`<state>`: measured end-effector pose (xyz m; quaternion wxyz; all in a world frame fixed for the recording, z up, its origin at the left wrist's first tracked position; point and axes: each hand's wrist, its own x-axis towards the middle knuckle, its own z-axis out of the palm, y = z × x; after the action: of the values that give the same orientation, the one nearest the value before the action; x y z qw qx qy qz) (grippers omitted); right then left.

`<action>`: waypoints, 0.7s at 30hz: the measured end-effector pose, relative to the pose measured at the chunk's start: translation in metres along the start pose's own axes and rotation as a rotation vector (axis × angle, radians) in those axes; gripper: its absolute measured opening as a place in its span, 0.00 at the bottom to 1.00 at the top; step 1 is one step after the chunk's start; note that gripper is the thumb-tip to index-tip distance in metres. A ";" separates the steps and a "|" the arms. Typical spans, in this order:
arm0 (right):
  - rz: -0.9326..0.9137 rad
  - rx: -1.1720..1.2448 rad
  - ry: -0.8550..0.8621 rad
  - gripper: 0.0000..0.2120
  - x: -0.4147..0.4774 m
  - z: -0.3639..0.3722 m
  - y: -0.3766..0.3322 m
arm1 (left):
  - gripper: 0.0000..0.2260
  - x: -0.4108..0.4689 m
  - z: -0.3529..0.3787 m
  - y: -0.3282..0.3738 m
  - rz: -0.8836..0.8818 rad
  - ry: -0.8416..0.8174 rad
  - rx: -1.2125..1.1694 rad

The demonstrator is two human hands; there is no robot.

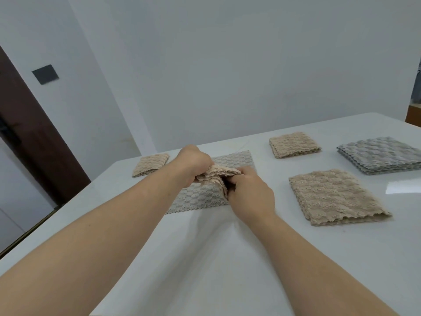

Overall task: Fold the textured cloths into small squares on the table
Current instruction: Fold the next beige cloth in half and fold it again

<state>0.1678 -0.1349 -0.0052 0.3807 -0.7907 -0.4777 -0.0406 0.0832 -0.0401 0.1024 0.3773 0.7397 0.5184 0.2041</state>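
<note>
Gripping a bunched beige cloth (217, 176) from both ends, the two hands meet over the middle of the white table (205, 258) in the head view, with both bare forearms reaching in from the near edge. The left hand (193, 164) is knuckles up, its fingers curled round the far left end of the cloth. The right hand (250, 195) has its fingers curled into the near right side, pinching the stacked scalloped edges. The bunched beige cloth shows several layers and rises to a ridge between the hands. It sits directly over a flat grey cloth (198, 198) spread on the table, and whether the two touch underneath cannot be told. Four folded pieces lie around this spot, all apart from each other. A small beige square (150, 164) rests near the far left corner of the table, just beside the flat grey cloth. Another beige square (293, 144) lies towards the far edge, to the right of the hands. A larger beige fold (335, 197) sits nearer, right of the right hand. A grey folded cloth (382, 155) lies at the right side of the table. Behind the table stands a pale wall (227, 65), with a dark door (27, 133) and a black switch plate (45, 74) on the left
</note>
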 end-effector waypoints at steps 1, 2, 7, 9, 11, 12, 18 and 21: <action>0.004 0.004 -0.025 0.10 0.000 0.001 0.000 | 0.04 0.000 -0.001 0.000 0.005 0.002 0.002; 0.005 0.007 -0.055 0.10 0.000 0.002 0.000 | 0.04 0.000 -0.001 -0.001 0.010 0.003 0.007; 0.026 -0.052 -0.227 0.16 -0.002 -0.004 -0.002 | 0.05 0.000 -0.002 -0.007 0.006 0.005 0.025; 0.029 -0.077 -0.259 0.16 -0.002 -0.006 -0.003 | 0.08 0.003 -0.002 -0.010 -0.001 0.007 0.017; 0.013 -0.076 -0.262 0.17 -0.002 -0.006 -0.003 | 0.12 0.008 -0.004 -0.012 -0.012 0.027 0.000; -0.001 -0.068 -0.254 0.18 -0.001 -0.007 -0.002 | 0.12 0.011 -0.006 -0.012 -0.026 0.038 -0.014; -0.116 -0.087 -0.200 0.18 0.000 -0.009 -0.001 | 0.07 0.016 -0.028 -0.008 -0.109 0.041 -0.096; -0.174 -0.167 -0.169 0.26 -0.004 -0.007 -0.003 | 0.09 0.015 -0.043 -0.006 -0.142 0.027 -0.140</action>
<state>0.1653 -0.1419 -0.0001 0.2671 -0.7758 -0.5698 -0.0463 0.0553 -0.0099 0.1238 0.4347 0.6702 0.5590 0.2224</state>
